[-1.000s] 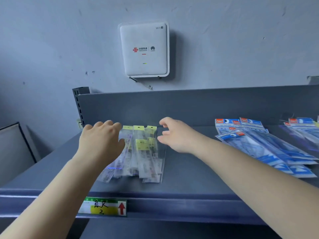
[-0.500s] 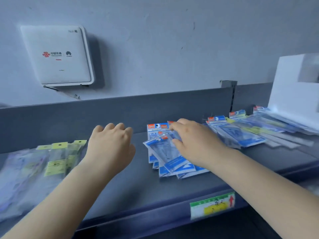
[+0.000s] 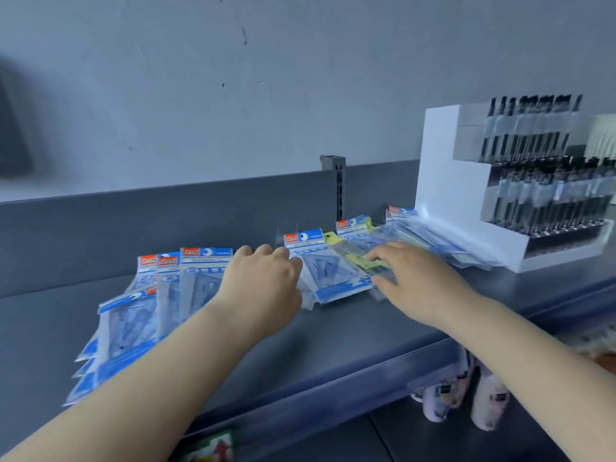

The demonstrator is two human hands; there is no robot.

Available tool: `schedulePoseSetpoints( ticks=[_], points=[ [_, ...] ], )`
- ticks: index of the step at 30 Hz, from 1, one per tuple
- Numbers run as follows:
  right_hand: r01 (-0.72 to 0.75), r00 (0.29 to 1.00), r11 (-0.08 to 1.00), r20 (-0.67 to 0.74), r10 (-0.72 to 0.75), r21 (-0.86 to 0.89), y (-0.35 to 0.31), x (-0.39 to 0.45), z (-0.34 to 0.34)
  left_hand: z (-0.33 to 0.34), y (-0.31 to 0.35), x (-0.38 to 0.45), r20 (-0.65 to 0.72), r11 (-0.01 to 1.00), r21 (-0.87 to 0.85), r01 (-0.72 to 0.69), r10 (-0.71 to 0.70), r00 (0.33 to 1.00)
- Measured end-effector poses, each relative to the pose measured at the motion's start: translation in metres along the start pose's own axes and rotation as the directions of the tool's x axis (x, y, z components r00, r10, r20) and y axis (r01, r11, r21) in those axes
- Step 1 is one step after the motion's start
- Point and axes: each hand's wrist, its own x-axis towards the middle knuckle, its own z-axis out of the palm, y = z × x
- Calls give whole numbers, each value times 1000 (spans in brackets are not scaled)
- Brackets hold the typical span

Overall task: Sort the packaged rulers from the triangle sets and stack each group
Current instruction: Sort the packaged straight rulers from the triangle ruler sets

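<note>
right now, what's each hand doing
Left hand: open, fingers loosely curled over the triangle sets, holding nothing.
Right hand: open, fingers reaching onto a yellow-tagged ruler pack, no grip yet.

Dim bluish light; motion blur, worst toward edges.
</note>
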Motion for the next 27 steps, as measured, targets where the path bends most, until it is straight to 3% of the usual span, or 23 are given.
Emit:
schedulePoseSetpoints(
  ticks=[4,12,15,19,27],
  points=[
    [-27,999,1000,26,26,13,46,12,1,8,31,33,136,1000,12,28,-30,990],
    [-81,988,995,138,73,56,81,33,15,35,42,56,416,917,-110,383,-307,856],
    [-111,987,989,125,98,102,85,37,20,40,36,55,426,878,-179,444,-337,839],
    [-102,989,989,114,89,105,85,36,23,40,27,55,443,751,-350,560,-394,805],
    [-142,990,949,38,137,281,89,37,23,39,23,61,468,558,-539,631,-425,775]
  ],
)
